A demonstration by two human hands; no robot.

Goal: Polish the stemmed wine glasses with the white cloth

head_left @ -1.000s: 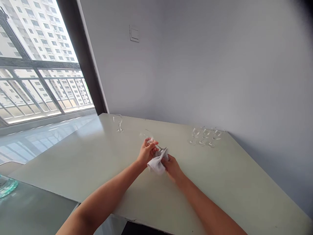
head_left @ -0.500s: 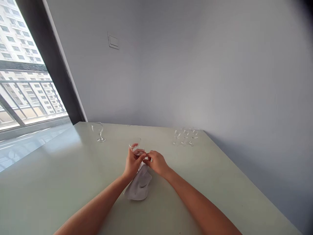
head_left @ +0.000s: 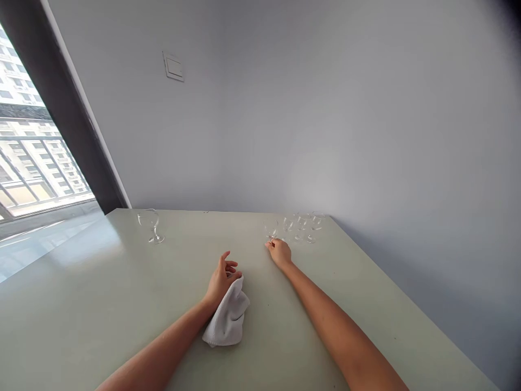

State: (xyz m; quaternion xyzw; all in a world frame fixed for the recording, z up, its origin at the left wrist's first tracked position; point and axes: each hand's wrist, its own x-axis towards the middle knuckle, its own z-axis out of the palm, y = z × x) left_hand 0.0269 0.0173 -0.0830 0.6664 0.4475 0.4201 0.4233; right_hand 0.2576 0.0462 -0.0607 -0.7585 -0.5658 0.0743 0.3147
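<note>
At the near end of the stemmed glasses [head_left: 299, 228] on the worktop [head_left: 81, 304], one glass [head_left: 271, 229] is met by the narrowly pinched fingers [head_left: 268, 245] of the right hand [head_left: 280, 253], any grip unclear, while a bunched white towel [head_left: 226, 317] is kept under the widely opened left hand [head_left: 222, 279].

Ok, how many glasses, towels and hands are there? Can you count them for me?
Glasses: 5
Towel: 1
Left hand and right hand: 2
Total: 8
</note>
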